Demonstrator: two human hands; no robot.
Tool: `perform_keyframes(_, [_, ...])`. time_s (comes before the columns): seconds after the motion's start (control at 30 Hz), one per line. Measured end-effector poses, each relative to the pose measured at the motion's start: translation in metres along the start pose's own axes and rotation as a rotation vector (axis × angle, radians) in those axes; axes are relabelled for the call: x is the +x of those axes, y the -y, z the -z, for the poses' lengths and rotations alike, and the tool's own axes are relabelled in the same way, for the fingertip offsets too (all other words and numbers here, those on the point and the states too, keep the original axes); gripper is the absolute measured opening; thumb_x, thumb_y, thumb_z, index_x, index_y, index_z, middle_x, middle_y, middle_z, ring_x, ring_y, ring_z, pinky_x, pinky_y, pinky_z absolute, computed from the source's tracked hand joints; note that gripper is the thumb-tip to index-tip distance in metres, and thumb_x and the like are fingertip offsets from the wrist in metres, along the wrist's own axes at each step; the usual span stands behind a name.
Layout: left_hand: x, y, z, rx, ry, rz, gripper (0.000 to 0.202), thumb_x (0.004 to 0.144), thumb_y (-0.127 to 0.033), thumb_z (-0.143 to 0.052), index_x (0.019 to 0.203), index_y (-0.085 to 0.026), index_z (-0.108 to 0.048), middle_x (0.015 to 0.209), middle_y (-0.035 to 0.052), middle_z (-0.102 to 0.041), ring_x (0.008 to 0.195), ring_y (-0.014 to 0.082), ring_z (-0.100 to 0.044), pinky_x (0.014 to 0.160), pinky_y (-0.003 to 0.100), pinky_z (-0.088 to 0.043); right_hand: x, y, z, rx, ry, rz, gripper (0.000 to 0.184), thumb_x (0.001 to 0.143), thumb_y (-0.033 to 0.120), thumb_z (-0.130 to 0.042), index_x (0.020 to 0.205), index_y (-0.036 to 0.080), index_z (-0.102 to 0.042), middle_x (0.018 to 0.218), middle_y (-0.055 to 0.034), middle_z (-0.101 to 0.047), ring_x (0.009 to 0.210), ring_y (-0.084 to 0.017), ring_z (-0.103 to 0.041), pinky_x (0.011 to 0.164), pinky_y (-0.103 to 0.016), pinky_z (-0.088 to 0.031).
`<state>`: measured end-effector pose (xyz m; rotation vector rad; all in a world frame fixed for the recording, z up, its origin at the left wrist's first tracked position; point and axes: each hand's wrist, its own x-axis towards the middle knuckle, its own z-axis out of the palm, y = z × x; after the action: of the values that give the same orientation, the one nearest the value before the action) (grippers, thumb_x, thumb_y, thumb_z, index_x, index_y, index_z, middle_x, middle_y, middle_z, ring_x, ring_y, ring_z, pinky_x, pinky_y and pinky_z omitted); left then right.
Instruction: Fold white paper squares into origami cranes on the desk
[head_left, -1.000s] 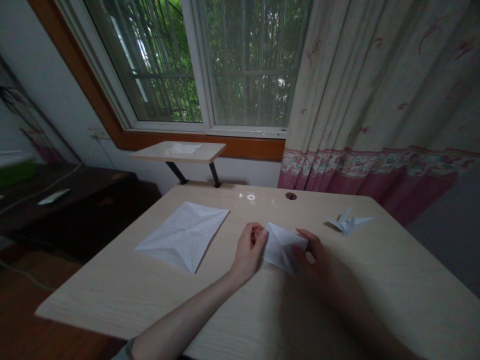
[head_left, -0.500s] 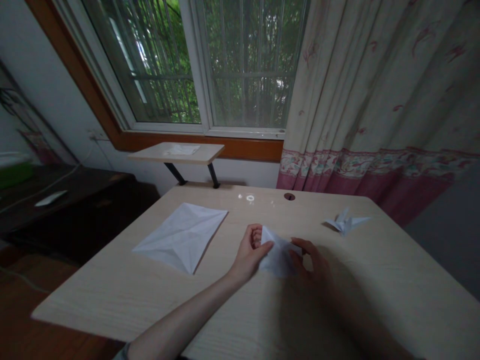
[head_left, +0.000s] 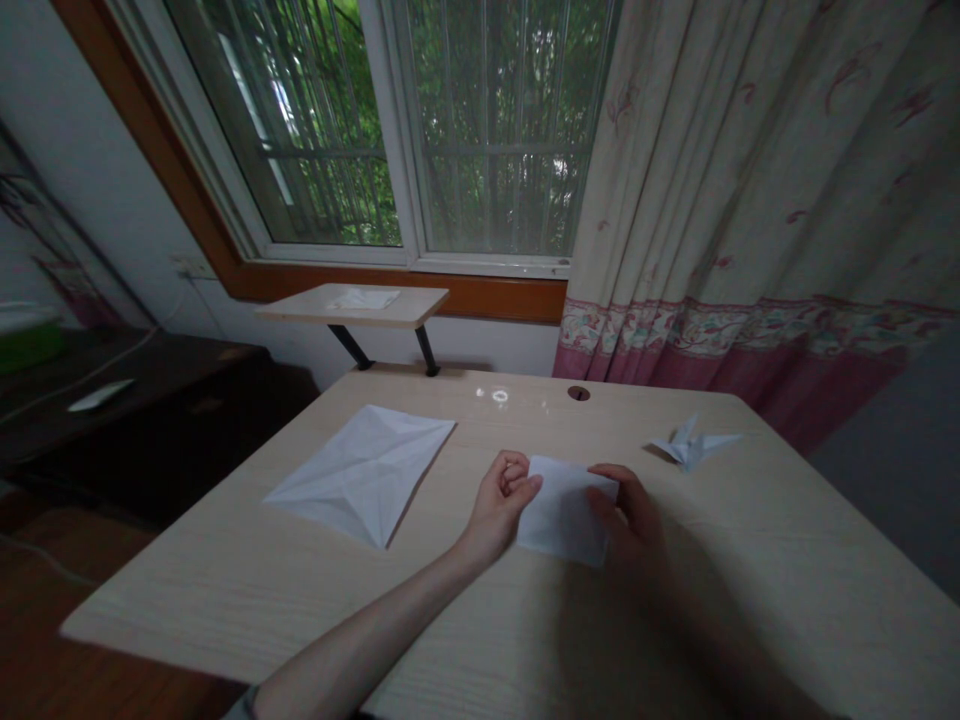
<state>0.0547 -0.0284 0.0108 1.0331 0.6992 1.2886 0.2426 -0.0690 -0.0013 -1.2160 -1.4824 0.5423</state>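
A folded white sheet of paper [head_left: 564, 512], now roughly square, is held between my two hands over the desk. My left hand [head_left: 501, 505] pinches its left edge, thumb on the front and fingers curled behind. On the other side my right hand [head_left: 630, 515] grips the right edge, its thumb on the face of the paper and its fingers at the upper right corner. A larger creased white sheet [head_left: 364, 472] lies spread on the desk left of my hands. To the right stands a folded paper crane [head_left: 691, 443] with pointed wings.
The pale wooden desk [head_left: 420, 620] has a round cable hole [head_left: 579, 394] near its back edge. A small raised shelf [head_left: 300, 308] at the back left carries more white paper [head_left: 364, 299]. Beyond are a window and a curtain [head_left: 675, 240]; a dark cabinet [head_left: 135, 390] stands left.
The paper in my hands has gone from a pointed, partly folded shape to a flatter square. My right hand has shifted slightly right. The other papers have not moved.
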Motion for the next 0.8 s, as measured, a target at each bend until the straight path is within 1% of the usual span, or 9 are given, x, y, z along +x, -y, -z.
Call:
perform_keyframes(0.1, [0.0, -0.002, 0.0, -0.013, 0.046, 0.066, 0.046, 0.07, -0.045, -0.083, 0.09, -0.021, -0.049, 0.067, -0.0053, -0.06, 0.053, 0.0083, -0.051, 0.053, 0.018, -0.036, 0.008, -0.002, 0.002, 0.007, -0.01, 0.1, 0.033, 0.089, 0.044, -0.06, 0.118, 0.029, -0.057, 0.122, -0.0089, -0.063, 0.113, -0.029, -0.06, 0.092, -0.044, -0.051])
perform_keyframes(0.2, [0.0, -0.004, 0.002, 0.019, 0.053, 0.117, 0.052, 0.068, -0.051, -0.083, 0.098, -0.022, -0.052, 0.071, -0.0021, -0.065, 0.056, 0.0124, -0.058, 0.053, 0.021, -0.04, 0.012, -0.008, 0.003, 0.077, 0.122, 0.029, 0.054, 0.087, 0.047, -0.062, 0.136, 0.03, -0.048, 0.136, -0.0099, -0.059, 0.121, -0.029, -0.058, 0.094, -0.045, -0.052])
perform_keyframes(0.3, [0.002, -0.001, 0.005, 0.069, 0.03, 0.075, 0.051, 0.07, -0.052, -0.081, 0.1, -0.02, -0.055, 0.069, -0.0027, -0.063, 0.056, 0.0118, -0.056, 0.053, 0.02, -0.039, 0.012, -0.013, -0.001, 0.171, 0.247, -0.089, 0.054, 0.086, 0.046, -0.063, 0.135, 0.029, -0.048, 0.112, -0.0071, -0.07, 0.098, -0.026, -0.068, 0.079, -0.039, -0.056])
perform_keyframes(0.4, [0.007, 0.007, 0.011, 0.182, 0.016, -0.022, 0.041, 0.077, -0.046, -0.076, 0.101, -0.019, -0.058, 0.072, -0.0028, -0.061, 0.059, 0.0108, -0.055, 0.055, 0.019, -0.039, 0.011, -0.015, -0.005, 0.181, 0.195, -0.169, 0.045, 0.083, 0.044, -0.066, 0.123, 0.027, -0.057, 0.086, -0.002, -0.071, 0.076, -0.023, -0.068, 0.065, -0.035, -0.056])
perform_keyframes(0.47, [0.011, 0.013, 0.016, 0.32, 0.031, -0.043, 0.038, 0.079, -0.037, -0.075, 0.108, -0.019, -0.058, 0.082, 0.0006, -0.064, 0.068, 0.0131, -0.058, 0.061, 0.022, -0.044, 0.011, -0.014, -0.006, 0.146, 0.152, -0.191, 0.039, 0.082, 0.043, -0.065, 0.117, 0.026, -0.062, 0.088, -0.0027, -0.072, 0.076, -0.024, -0.068, 0.065, -0.036, -0.056])
perform_keyframes(0.53, [0.014, 0.017, 0.023, 0.467, 0.051, -0.061, 0.052, 0.072, -0.025, -0.079, 0.118, -0.019, -0.055, 0.1, 0.0056, -0.065, 0.082, 0.0181, -0.062, 0.074, 0.03, -0.051, 0.012, -0.015, -0.004, 0.084, 0.133, -0.187, 0.033, 0.083, 0.041, -0.064, 0.113, 0.026, -0.065, 0.098, -0.0046, -0.074, 0.084, -0.026, -0.069, 0.071, -0.038, -0.057])
perform_keyframes(0.63, [0.015, 0.018, 0.03, 0.777, 0.105, -0.237, 0.062, 0.066, -0.015, -0.081, 0.123, -0.019, -0.058, 0.126, 0.013, -0.057, 0.118, 0.0293, -0.054, 0.103, 0.046, -0.043, 0.015, -0.021, -0.002, -0.065, 0.094, -0.119, 0.026, 0.087, 0.037, -0.06, 0.11, 0.028, -0.069, 0.111, -0.0057, -0.072, 0.099, -0.028, -0.068, 0.086, -0.044, -0.056])
perform_keyframes(0.7, [0.014, 0.016, 0.033, 0.951, 0.185, -0.326, 0.059, 0.071, -0.014, -0.078, 0.126, -0.021, -0.059, 0.136, 0.0142, -0.051, 0.129, 0.032, -0.046, 0.11, 0.051, -0.036, 0.016, -0.028, -0.002, -0.141, 0.091, -0.039, 0.025, 0.087, 0.032, -0.056, 0.107, 0.029, -0.07, 0.109, -0.0062, -0.072, 0.101, -0.028, -0.067, 0.091, -0.046, -0.054])
perform_keyframes(0.8, [0.011, 0.012, 0.033, 1.143, 0.312, -0.384, 0.046, 0.084, -0.016, -0.07, 0.128, -0.024, -0.061, 0.139, 0.012, -0.053, 0.129, 0.0312, -0.045, 0.109, 0.052, -0.038, 0.016, -0.04, -0.003, -0.217, 0.125, 0.079, 0.027, 0.09, 0.028, -0.052, 0.109, 0.027, -0.071, 0.107, -0.0086, -0.071, 0.101, -0.027, -0.067, 0.093, -0.05, -0.053])
